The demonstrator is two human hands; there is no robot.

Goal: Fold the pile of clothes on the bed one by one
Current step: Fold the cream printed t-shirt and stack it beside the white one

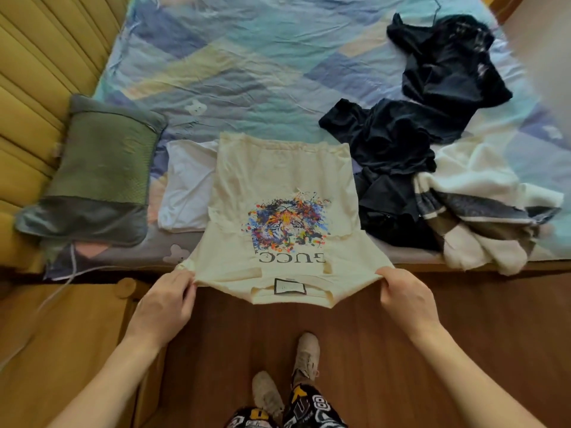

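**Cream T-shirt held at both shoulders over the bed edge**

The left hand (167, 299) pinches the near left shoulder of a cream T-shirt (278, 180), fingers closed on the cloth, and the right hand (404, 299) grips the near right shoulder in the same closed way. The shirt lies print-up, its collar end hanging past the near edge of the bed (247, 57) and its hem lying far on the sheet. Seen upside down, the front carries a many-coloured splatter picture of a tiger's face (289, 222) and black capitals of which "UCC" can be read; the first letter is cut off by a crease. A black-bordered neck label (289, 286) sits inside the collar, its writing too small to read.

Just left of the shirt, and partly under it, lies a white garment (185, 186), with a green and grey pillow (92, 174) further left. To the right sits a heap of dark clothes (417, 134), touching a white and grey garment (482, 211) at the near right.
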